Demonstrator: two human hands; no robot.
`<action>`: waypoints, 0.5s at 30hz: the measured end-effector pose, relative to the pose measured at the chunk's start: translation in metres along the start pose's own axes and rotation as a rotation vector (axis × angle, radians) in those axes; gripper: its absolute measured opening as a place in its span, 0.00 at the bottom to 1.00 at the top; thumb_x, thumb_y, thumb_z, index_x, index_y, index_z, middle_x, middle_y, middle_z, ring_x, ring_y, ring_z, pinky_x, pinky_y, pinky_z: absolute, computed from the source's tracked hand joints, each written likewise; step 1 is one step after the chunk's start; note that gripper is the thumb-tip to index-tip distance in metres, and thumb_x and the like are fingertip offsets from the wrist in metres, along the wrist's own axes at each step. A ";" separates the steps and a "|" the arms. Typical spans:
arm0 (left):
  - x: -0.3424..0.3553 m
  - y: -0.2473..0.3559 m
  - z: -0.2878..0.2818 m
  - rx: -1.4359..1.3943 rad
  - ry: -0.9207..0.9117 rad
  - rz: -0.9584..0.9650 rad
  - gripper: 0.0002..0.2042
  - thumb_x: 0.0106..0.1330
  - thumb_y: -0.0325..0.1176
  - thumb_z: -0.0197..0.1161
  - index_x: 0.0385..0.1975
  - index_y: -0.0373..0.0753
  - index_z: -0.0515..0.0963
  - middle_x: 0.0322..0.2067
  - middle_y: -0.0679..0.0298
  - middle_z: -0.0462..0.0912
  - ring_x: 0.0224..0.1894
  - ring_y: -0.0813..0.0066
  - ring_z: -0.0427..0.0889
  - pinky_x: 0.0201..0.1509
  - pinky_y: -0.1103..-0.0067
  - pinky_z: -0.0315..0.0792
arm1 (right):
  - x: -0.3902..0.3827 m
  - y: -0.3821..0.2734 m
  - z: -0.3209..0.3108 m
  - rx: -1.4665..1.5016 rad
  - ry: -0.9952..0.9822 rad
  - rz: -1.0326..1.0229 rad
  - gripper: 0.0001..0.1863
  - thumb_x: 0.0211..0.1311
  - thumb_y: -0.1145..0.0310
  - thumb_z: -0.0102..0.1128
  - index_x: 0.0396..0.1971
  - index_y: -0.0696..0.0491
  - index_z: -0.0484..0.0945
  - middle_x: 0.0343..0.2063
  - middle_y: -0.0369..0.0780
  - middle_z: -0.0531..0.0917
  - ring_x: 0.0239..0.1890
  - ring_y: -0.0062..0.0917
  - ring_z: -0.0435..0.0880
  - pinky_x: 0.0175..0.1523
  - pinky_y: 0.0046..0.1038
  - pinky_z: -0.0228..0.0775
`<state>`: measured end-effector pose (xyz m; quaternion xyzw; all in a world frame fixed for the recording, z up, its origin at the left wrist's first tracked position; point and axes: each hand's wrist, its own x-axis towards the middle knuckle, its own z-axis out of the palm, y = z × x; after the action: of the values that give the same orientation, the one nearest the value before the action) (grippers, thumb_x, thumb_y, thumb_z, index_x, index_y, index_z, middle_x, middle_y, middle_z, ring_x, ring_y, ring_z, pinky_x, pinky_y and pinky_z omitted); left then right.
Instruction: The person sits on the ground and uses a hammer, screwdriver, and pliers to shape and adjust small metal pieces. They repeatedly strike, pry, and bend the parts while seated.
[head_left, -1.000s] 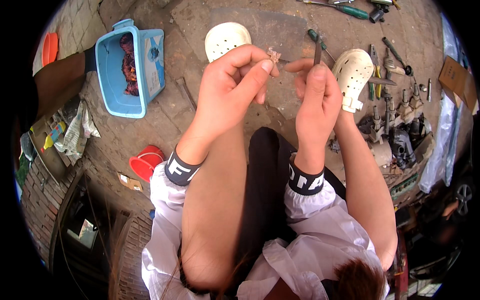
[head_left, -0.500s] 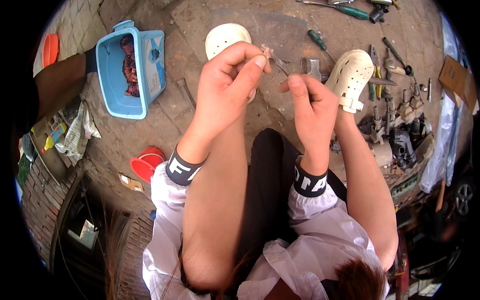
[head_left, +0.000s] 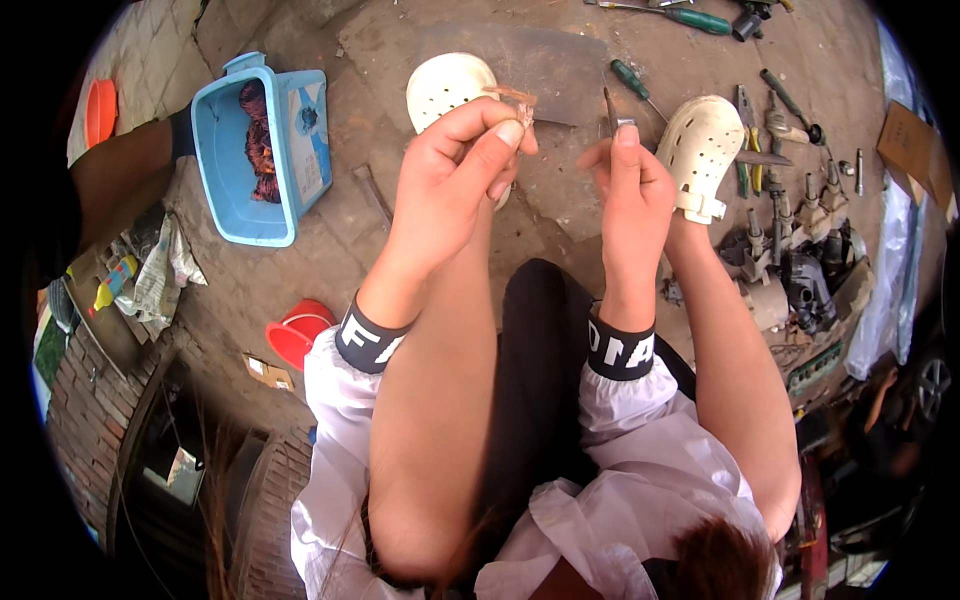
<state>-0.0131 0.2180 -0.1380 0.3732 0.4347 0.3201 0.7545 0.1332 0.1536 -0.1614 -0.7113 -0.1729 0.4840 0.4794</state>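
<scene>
We pinch a thin wire strand (head_left: 520, 97) in our left hand (head_left: 455, 170), raised for our right hand (head_left: 630, 185) gripping a small blade (head_left: 609, 108).

Blue tub (head_left: 225, 190), cream perforated clogs (head_left: 705, 140), red bowl (head_left: 297, 330), green-handled screwdriver (head_left: 700, 18).

We hold both hands raised side by side, left hand (head_left: 455, 175) pinched at thumb and forefinger (fingers curled), right hand (head_left: 628, 190) likewise closed, forearms bare.
</scene>
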 end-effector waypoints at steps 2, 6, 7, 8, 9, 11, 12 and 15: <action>0.000 -0.001 0.002 -0.001 0.016 0.007 0.07 0.69 0.30 0.53 0.32 0.35 0.75 0.29 0.72 0.75 0.24 0.88 0.65 0.27 0.88 0.62 | 0.004 -0.004 0.000 0.015 -0.031 -0.011 0.24 0.67 0.54 0.51 0.21 0.61 0.79 0.13 0.25 0.61 0.18 0.09 0.55 0.23 0.18 0.44; 0.002 -0.004 0.001 0.147 -0.114 0.067 0.06 0.68 0.30 0.54 0.33 0.34 0.76 0.29 0.70 0.75 0.27 0.85 0.67 0.31 0.86 0.63 | 0.005 -0.016 0.004 0.321 -0.238 0.196 0.22 0.67 0.55 0.52 0.27 0.60 0.80 0.13 0.25 0.60 0.16 0.09 0.52 0.21 0.18 0.41; 0.002 -0.003 0.002 0.185 -0.127 0.079 0.06 0.68 0.30 0.54 0.33 0.34 0.76 0.29 0.70 0.75 0.28 0.84 0.67 0.32 0.85 0.64 | 0.005 -0.017 0.006 0.422 -0.284 0.255 0.21 0.67 0.55 0.52 0.29 0.60 0.80 0.12 0.24 0.59 0.15 0.08 0.52 0.21 0.17 0.40; 0.002 -0.004 0.003 0.223 -0.139 0.092 0.06 0.67 0.29 0.55 0.33 0.34 0.76 0.28 0.69 0.75 0.29 0.83 0.68 0.34 0.84 0.65 | 0.006 -0.017 0.007 0.523 -0.331 0.313 0.20 0.66 0.55 0.53 0.31 0.60 0.80 0.12 0.24 0.59 0.15 0.08 0.51 0.20 0.17 0.40; 0.002 -0.003 0.002 0.274 -0.142 0.105 0.06 0.67 0.29 0.56 0.33 0.33 0.77 0.29 0.68 0.75 0.30 0.81 0.70 0.35 0.83 0.66 | 0.007 -0.016 0.008 0.564 -0.350 0.306 0.19 0.66 0.56 0.53 0.34 0.60 0.80 0.12 0.24 0.59 0.14 0.08 0.52 0.19 0.16 0.40; 0.002 -0.002 0.000 0.377 -0.145 0.130 0.06 0.66 0.28 0.57 0.34 0.33 0.77 0.30 0.67 0.76 0.33 0.78 0.72 0.38 0.82 0.67 | 0.010 -0.015 0.009 0.633 -0.351 0.322 0.18 0.66 0.58 0.54 0.35 0.60 0.79 0.12 0.24 0.60 0.14 0.07 0.52 0.19 0.16 0.40; 0.002 -0.003 0.000 0.399 -0.149 0.143 0.05 0.65 0.28 0.57 0.34 0.33 0.78 0.31 0.66 0.76 0.34 0.77 0.73 0.39 0.81 0.68 | 0.011 -0.014 0.008 0.667 -0.349 0.330 0.17 0.66 0.59 0.55 0.35 0.60 0.79 0.12 0.24 0.60 0.14 0.07 0.52 0.19 0.16 0.41; 0.004 -0.005 0.000 0.454 -0.142 0.161 0.06 0.64 0.27 0.58 0.36 0.33 0.78 0.33 0.65 0.78 0.36 0.75 0.75 0.42 0.80 0.69 | 0.010 -0.018 0.009 0.670 -0.319 0.280 0.14 0.64 0.63 0.57 0.35 0.61 0.79 0.12 0.24 0.61 0.14 0.06 0.53 0.19 0.15 0.41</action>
<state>-0.0111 0.2185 -0.1435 0.5883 0.4101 0.2464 0.6520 0.1344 0.1742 -0.1521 -0.4480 0.0213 0.6787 0.5816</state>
